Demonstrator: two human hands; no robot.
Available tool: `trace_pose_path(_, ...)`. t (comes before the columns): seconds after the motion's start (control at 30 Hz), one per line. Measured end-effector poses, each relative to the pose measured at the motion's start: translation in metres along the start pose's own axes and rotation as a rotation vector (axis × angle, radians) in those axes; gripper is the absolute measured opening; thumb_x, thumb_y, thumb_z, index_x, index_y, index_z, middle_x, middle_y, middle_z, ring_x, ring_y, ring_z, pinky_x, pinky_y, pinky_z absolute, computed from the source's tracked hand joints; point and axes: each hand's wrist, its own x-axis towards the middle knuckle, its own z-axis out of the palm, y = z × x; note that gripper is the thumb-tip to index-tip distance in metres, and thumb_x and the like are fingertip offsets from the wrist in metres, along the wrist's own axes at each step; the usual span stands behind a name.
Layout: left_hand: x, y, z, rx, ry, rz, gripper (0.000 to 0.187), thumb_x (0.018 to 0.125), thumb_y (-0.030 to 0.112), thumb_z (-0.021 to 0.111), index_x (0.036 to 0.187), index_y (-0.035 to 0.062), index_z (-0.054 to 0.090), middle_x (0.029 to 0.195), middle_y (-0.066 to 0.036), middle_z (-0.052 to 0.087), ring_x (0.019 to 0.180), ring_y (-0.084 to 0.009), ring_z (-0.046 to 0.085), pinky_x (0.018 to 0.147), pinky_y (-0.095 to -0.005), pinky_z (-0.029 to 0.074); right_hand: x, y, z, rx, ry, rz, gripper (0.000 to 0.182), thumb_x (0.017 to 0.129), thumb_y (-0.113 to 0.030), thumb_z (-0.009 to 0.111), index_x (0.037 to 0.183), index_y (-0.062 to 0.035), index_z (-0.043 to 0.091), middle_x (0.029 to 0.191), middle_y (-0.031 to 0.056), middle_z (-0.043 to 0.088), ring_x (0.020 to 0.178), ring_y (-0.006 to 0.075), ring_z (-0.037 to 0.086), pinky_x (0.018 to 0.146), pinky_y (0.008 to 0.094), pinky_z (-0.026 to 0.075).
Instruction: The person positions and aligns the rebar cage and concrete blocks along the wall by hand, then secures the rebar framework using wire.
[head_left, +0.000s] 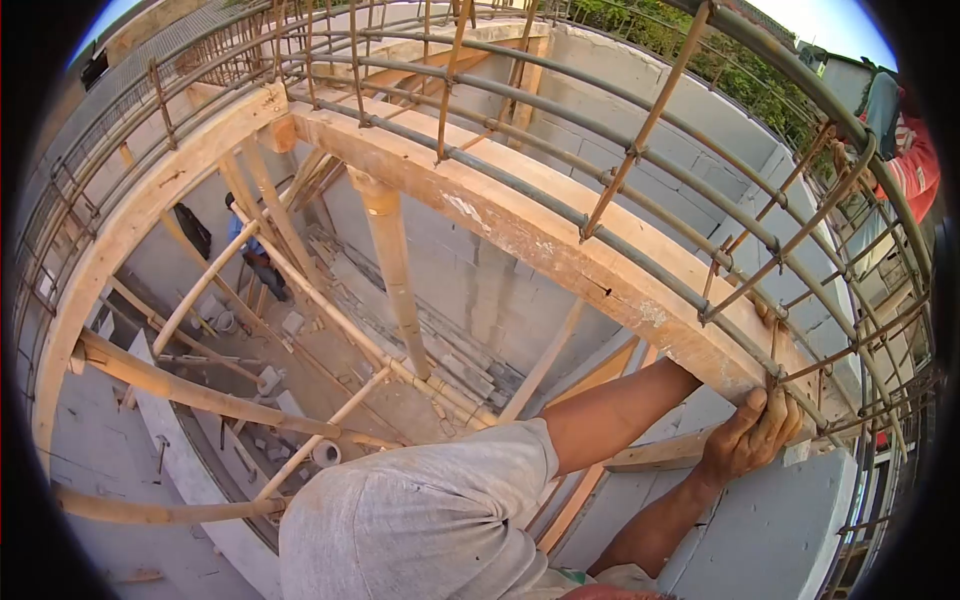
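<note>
My left arm [630, 415] reaches beneath a long timber formwork beam [560, 245] and disappears behind it. Small fingertips seem to show over the beam's top edge, but the rest of my left hand is hidden. At the beam's lower right end, my right hand [752, 432] has its fingers closed in a pinch. A thin metal rod [774, 350] rises from those fingers against the beam's face; whether it is wire or a nail cannot be made out. Directly above and beside both hands curves a rusty rebar cage [640, 150] of long bars and stirrups.
Bamboo poles [330, 330] and a round timber post [395, 265] prop the frame over a deep room. Below, another person [262, 262] stands near rubble. A person in a red sleeve [912, 170] is beyond the cage. Grey block wall [770, 510] lies under my right forearm.
</note>
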Motion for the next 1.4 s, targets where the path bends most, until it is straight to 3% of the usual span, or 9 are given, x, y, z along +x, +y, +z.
trace_pose_path(0.3, -0.052, -0.021, -0.048, 0.262, 0.478, -0.17, 0.035, 0.1, 0.031, 0.047, 0.094, 0.002, 0.066, 0.086, -0.013, 0.068, 0.086, -0.02, 0.066, 0.088, -0.0375, 0.053, 0.002, 0.007, 0.004, -0.005, 0.024, -0.093, 0.031, 0.101, -0.019, 0.053, 0.112, 0.0068, 0.067, 0.109, 0.0183, 0.068, 0.104, 0.0354, 0.059, 0.095, 0.0484, 0.044)
trace_pose_path(0.4, -0.095, -0.015, -0.067, 0.303, 0.649, -0.434, 0.035, 0.1, 0.031, 0.048, 0.093, 0.0017, 0.066, 0.083, -0.013, 0.069, 0.083, -0.0195, 0.067, 0.086, -0.0369, 0.054, 0.0, 0.007, 0.002, 0.008, 0.012, -0.096, 0.031, 0.101, -0.019, 0.054, 0.11, 0.0071, 0.068, 0.108, 0.0188, 0.068, 0.103, 0.0356, 0.059, 0.095, 0.0493, 0.044)
trace_pose_path(0.5, -0.128, 0.038, -0.032, 0.294, 0.685, -0.762, 0.039, 0.095, 0.035, 0.054, 0.082, 0.0001, 0.066, 0.062, -0.007, 0.065, 0.055, -0.0174, 0.064, 0.064, -0.0337, 0.053, 0.002, 0.007, -0.002, 0.013, 0.022, -0.103, 0.03, 0.1, -0.018, 0.055, 0.107, 0.0075, 0.069, 0.105, 0.0189, 0.069, 0.101, 0.0355, 0.061, 0.096, 0.0493, 0.044)
trace_pose_path(0.63, -0.123, 0.139, 0.024, 0.918, 0.233, -0.705, 0.04, 0.093, 0.037, 0.057, 0.079, 0.0011, 0.066, 0.067, -0.01, 0.067, 0.066, -0.0238, 0.065, 0.066, -0.0376, 0.049, 0.004, 0.004, 0.004, 0.078, 0.067, -0.071, 0.027, 0.099, -0.015, 0.057, 0.106, 0.0081, 0.069, 0.101, 0.0184, 0.07, 0.097, 0.0357, 0.063, 0.096, 0.0493, 0.045)
trace_pose_path(0.73, -0.1, 0.189, 0.059, 1.207, 0.096, -0.57, 0.033, 0.092, 0.033, 0.06, 0.08, 0.0021, 0.065, 0.07, -0.011, 0.066, 0.074, -0.0285, 0.066, 0.068, -0.0395, 0.05, 0.007, 0.001, -0.002, 0.073, 0.029, -0.039, 0.025, 0.098, -0.013, 0.058, 0.106, 0.0082, 0.069, 0.102, 0.0185, 0.07, 0.097, 0.0355, 0.063, 0.095, 0.0482, 0.045)
trace_pose_path(0.83, -0.096, 0.194, 0.08, 1.378, 0.191, 0.01, 0.024, 0.089, 0.027, 0.065, 0.08, 0.0043, 0.065, 0.073, -0.011, 0.064, 0.076, -0.0302, 0.065, 0.068, -0.0416, 0.05, 0.011, -0.002, -0.008, 0.107, -0.023, -0.018, 0.025, 0.097, -0.012, 0.058, 0.107, 0.008, 0.069, 0.104, 0.0184, 0.07, 0.098, 0.0351, 0.064, 0.094, 0.0465, 0.046)
trace_pose_path(1.03, -0.065, 0.228, 0.085, 1.621, 0.165, 0.538, 0.012, 0.082, 0.015, 0.07, 0.085, 0.0061, 0.063, 0.084, -0.01, 0.061, 0.081, -0.03, 0.062, 0.072, -0.0399, 0.05, 0.018, -0.005, -0.019, 0.236, -0.11, -0.017, 0.026, 0.099, -0.012, 0.054, 0.11, 0.0061, 0.069, 0.107, 0.0173, 0.071, 0.101, 0.034, 0.064, 0.094, 0.0446, 0.047)
trace_pose_path(1.23, -0.044, 0.226, 0.09, 1.687, 0.067, 0.344, 0.012, 0.088, 0.014, 0.067, 0.096, 0.0046, 0.067, 0.098, -0.013, 0.062, 0.09, -0.0306, 0.063, 0.077, -0.0401, 0.052, 0.031, -0.018, -0.036, 0.365, -0.049, 0.141, 0.018, 0.09, -0.007, 0.062, 0.103, -0.0034, 0.074, 0.099, 0.0121, 0.072, 0.097, 0.0276, 0.065, 0.095, 0.0406, 0.046)
trace_pose_path(1.4, -0.027, 0.222, 0.098, 1.756, 0.088, 0.249, 0.011, 0.088, 0.015, 0.069, 0.09, 0.004, 0.068, 0.088, -0.008, 0.062, 0.081, -0.0268, 0.062, 0.072, -0.0384, 0.049, 0.036, -0.017, -0.039, 0.455, -0.025, 0.224, 0.016, 0.085, -0.006, 0.065, 0.098, -0.0029, 0.074, 0.09, 0.0102, 0.073, 0.089, 0.0265, 0.065, 0.085, 0.0359, 0.049)
